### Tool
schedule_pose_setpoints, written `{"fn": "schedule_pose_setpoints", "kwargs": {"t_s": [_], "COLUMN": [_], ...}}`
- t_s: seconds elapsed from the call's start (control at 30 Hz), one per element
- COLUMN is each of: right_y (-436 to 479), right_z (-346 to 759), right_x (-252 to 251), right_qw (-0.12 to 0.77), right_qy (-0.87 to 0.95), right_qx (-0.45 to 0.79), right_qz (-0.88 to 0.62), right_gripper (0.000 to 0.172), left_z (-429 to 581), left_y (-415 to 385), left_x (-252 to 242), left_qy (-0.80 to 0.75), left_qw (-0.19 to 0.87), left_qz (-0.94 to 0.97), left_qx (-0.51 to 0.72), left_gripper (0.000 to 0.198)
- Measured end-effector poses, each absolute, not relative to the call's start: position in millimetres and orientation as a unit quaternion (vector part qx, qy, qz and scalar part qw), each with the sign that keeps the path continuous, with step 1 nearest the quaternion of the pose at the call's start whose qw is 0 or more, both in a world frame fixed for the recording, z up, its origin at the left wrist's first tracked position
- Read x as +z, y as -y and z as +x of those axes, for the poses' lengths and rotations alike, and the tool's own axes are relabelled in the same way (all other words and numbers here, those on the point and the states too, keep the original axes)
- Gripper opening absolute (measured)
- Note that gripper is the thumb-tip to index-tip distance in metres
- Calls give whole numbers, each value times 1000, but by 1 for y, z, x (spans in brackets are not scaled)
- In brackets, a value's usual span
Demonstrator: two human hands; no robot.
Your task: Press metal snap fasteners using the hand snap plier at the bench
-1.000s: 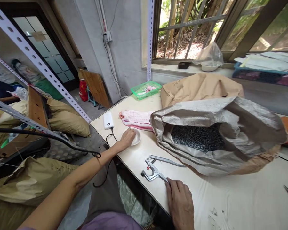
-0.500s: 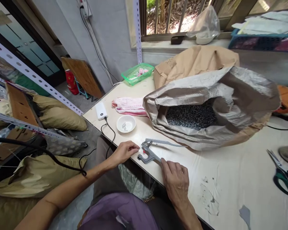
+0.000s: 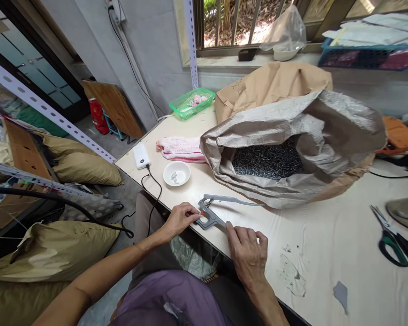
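Observation:
Grey hand pliers (image 3: 213, 220) with a spring and a red part lie near the table's front edge, their handles spread. My left hand (image 3: 181, 219) pinches something too small to make out at the jaws of the pliers. The fingers of my right hand (image 3: 246, 246) are curled at the end of the lower handle, holding it. Behind my left hand, a white bowl (image 3: 170, 180) contains several small pale pieces. Farther back, an open woven sack (image 3: 258, 123) holds many small dark metal pieces (image 3: 268, 160).
A white power bank (image 3: 142, 156) with a black cable, a pink-and-white cloth (image 3: 180, 148) and a green basket (image 3: 187, 111) occupy the table's left side. Scissors (image 3: 394, 244) and a grey scrap (image 3: 340, 294) lie at the right.
My left hand has moved right, from beside the pliers to their jaws. The view has shifted slightly; my right hand keeps its place on the handle.

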State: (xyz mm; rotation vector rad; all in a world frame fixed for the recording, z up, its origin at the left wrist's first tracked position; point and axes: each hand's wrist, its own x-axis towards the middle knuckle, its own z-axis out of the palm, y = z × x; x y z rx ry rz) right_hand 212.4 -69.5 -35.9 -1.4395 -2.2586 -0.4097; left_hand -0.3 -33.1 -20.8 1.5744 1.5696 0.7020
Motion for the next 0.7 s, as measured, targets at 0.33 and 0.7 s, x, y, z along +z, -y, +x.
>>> {"fn": "schedule_pose_setpoints", "kwargs": {"t_s": [0.33, 0.7], "right_y": [67, 63], "right_z": [212, 212], "right_x": [-38, -36], "right_qw": [167, 183], "right_qy": [820, 821], "right_qx": [-89, -67], "right_qz": [-541, -536], "right_gripper": [20, 19], "left_z": [-9, -3], "left_y": [8, -6], "left_x": [-11, 8], "left_qy": [-606, -587], "left_qw": [421, 510], "left_qz": [674, 628], "left_qx": [21, -33], "left_gripper": [17, 15]}}
